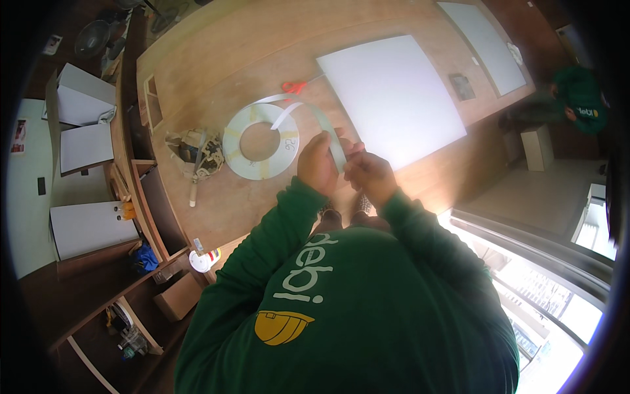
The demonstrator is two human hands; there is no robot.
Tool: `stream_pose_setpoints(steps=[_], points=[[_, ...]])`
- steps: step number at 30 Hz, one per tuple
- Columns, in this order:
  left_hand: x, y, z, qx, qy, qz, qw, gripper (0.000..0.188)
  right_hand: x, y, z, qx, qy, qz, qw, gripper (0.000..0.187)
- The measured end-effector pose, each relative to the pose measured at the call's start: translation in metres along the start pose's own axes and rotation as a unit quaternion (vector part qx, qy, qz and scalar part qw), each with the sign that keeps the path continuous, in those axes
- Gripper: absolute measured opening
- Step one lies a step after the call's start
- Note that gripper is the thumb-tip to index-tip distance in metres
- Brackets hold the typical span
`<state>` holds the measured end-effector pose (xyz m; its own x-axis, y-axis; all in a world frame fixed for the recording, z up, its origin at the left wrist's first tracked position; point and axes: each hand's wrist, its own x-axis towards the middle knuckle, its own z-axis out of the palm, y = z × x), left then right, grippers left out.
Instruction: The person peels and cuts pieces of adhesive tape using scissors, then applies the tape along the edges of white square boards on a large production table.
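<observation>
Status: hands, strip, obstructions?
Left hand holding white strip; right hand at its end, grip unclear. Strip loops back to roll on table. Red-handled scissors near the loop; hands unobstructed.

Bends both elbows, angling left forearm (295, 203) and right forearm (410, 213) inward, green sleeves down to the wrists. Holds left hand (316, 161) just right of the roll of flat white banding (240, 162), thumb pointing away from the chest, fingers curled in a grip. Holds right hand (371, 174) farther right of that roll, fingers bent, tips pinched, close beside the left fingers.
</observation>
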<state>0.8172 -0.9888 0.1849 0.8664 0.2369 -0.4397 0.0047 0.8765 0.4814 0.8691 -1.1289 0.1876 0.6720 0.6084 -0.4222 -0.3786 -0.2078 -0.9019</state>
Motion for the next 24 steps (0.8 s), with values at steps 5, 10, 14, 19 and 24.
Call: stream_pose_setpoints(steps=[5,10,14,19,24], points=[[0.002,0.000,0.000,-0.001,0.000,-0.001,1.000,0.037,0.001,0.001,-0.001,-0.014,0.001,0.005,1.000,0.015],[0.004,-0.001,0.002,-0.006,0.019,-0.014,1.000,0.035,0.005,0.018,-0.004,-0.078,0.008,-0.066,0.995,0.016],[0.016,0.005,-0.009,0.024,0.062,-0.004,0.998,0.032,-0.004,0.022,-0.013,-0.161,-0.043,-0.063,0.984,0.017],[0.054,-0.004,-0.055,0.024,0.122,0.024,0.992,0.027,-0.010,0.043,-0.027,-0.247,-0.097,-0.051,0.963,0.018],[0.094,-0.017,-0.112,0.016,0.187,0.027,0.982,0.022,-0.013,0.096,-0.044,-0.249,-0.129,-0.023,0.960,0.016]])
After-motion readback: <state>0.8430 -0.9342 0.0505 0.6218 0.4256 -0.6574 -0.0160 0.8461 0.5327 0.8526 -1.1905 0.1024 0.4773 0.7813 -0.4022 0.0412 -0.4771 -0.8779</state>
